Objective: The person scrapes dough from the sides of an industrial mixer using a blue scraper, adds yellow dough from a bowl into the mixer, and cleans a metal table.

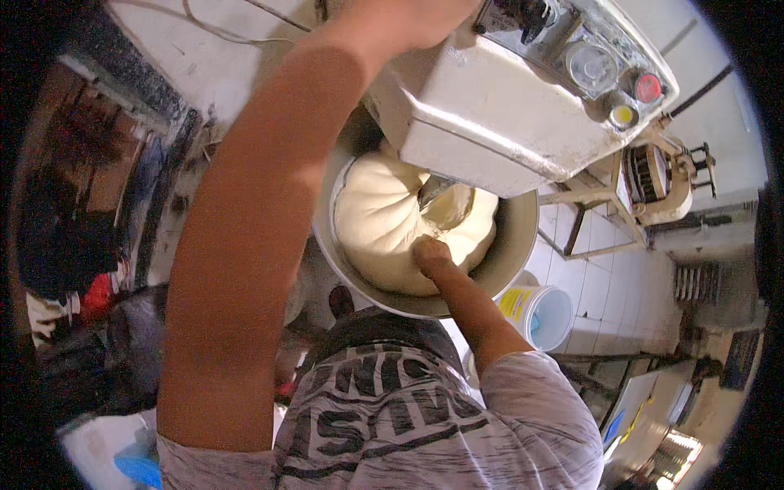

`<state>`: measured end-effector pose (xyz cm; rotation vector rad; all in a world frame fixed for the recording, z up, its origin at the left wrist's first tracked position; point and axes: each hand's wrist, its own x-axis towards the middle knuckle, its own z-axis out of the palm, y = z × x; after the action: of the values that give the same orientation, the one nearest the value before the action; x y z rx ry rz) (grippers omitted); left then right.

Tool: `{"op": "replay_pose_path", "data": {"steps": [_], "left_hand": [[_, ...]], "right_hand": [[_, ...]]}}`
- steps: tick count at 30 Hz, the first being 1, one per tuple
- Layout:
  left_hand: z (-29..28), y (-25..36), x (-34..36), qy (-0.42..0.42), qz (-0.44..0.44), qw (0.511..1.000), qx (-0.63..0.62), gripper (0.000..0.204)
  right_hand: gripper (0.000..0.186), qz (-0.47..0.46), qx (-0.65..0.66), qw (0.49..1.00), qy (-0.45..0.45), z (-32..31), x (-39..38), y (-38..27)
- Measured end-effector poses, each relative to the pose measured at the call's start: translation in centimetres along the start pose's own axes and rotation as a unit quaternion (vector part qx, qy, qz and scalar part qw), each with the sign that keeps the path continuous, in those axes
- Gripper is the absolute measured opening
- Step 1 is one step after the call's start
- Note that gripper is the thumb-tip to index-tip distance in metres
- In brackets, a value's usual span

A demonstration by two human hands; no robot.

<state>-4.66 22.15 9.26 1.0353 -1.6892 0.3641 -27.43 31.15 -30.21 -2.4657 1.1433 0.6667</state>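
Observation:
A big mass of pale dough [380, 220] fills a metal mixing bowl [514, 245] under the white head of a floor mixer [506, 106]. My right hand [429, 251] is pressed down into the dough near the bowl's middle, fingers buried in it, close to the metal dough hook [433, 189]. My left hand [416, 20] reaches up and rests on top of the mixer's head at the frame's upper edge; its fingers are mostly hidden.
The mixer's panel carries a dial [590, 65], a red button [648, 87] and a yellow button [623, 116]. A white bucket [547, 314] with a blue inside stands on the tiled floor at the right. A metal-framed machine [653, 184] sits behind it.

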Motion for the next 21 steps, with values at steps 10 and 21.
{"op": "replay_pose_path", "data": {"steps": [10, 21], "left_hand": [[-0.6, 1.5, -0.9, 0.023, -0.019, 1.0, 0.006, 0.034], [-0.8, 4.0, -0.5, -0.033, -0.157, 0.986, -0.048, 0.033]], "right_hand": [[0.039, -0.11, -0.105, 0.981, -0.124, -10.9, -8.6, 4.6], [0.024, -0.152, -0.153, 0.976, -0.017, 3.8, 2.5, 5.4]]}}
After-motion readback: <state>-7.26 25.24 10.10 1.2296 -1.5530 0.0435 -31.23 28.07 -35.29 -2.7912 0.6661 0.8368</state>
